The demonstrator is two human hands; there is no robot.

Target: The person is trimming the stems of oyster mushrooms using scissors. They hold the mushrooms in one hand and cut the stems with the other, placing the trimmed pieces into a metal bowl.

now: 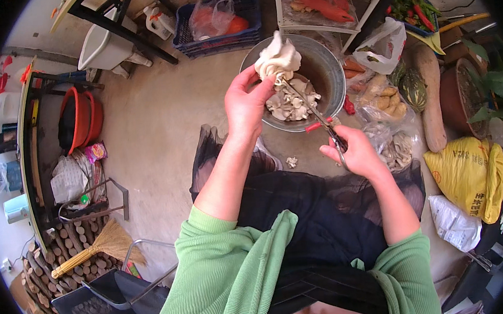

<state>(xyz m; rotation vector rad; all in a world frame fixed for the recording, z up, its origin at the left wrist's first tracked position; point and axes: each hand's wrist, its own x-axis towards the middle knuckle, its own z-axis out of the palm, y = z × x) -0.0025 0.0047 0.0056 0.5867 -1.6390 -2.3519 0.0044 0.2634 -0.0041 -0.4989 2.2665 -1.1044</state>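
My left hand (249,97) pinches a cluster of pale oyster mushrooms (278,57) by its base, above a round metal basin (338,83). My right hand (355,151) grips the handles of scissors (311,105), whose blades reach to the base of the held cluster. In the basin lies a heap of cut oyster mushrooms (291,105). A red-handled tool (318,125) lies by the basin's near rim, partly hidden by the scissors. One small mushroom scrap (292,161) rests on the floor between my feet.
Right of the basin are a plastic bag of oyster mushrooms (398,150), a bag of potatoes (382,98), a striped squash (412,91) and a long gourd (431,98). A white rack (352,29) and a blue crate (220,44) stand behind. Orange basins (82,119) and a straw broom (101,248) are at left.
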